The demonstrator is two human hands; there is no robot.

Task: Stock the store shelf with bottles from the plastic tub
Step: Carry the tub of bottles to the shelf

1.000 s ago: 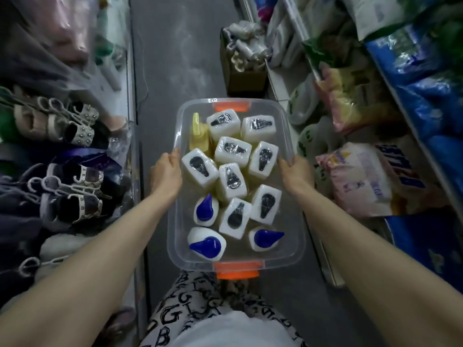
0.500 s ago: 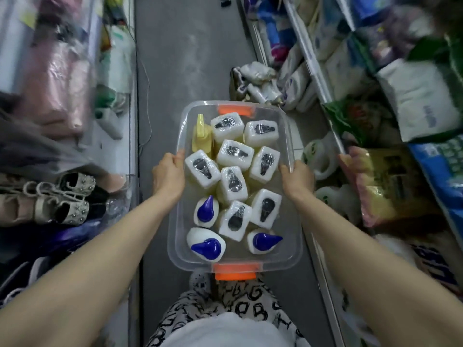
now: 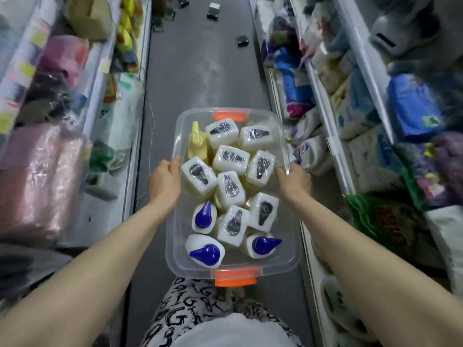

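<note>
The plastic tub (image 3: 293,256) sits at the centre of the frame, carried above the grey aisle floor (image 3: 200,58) — clear, with orange handles at its near and far ends. The left hand (image 3: 164,182) grips its left rim, the right hand (image 3: 293,181) its right rim. Inside stand white bottles (image 3: 230,187), three blue-capped, and one yellow bottle (image 3: 198,145). Store shelves (image 3: 338,136) of bagged goods fill the right side.

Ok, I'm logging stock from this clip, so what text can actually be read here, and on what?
"G": repeated large letter printed on the trousers; the other letters are distorted.
Red characters on the green bag: too blurred to read.
Blue print on the white bag: too blurred.
The bottles in the tub: no legible text.
</note>
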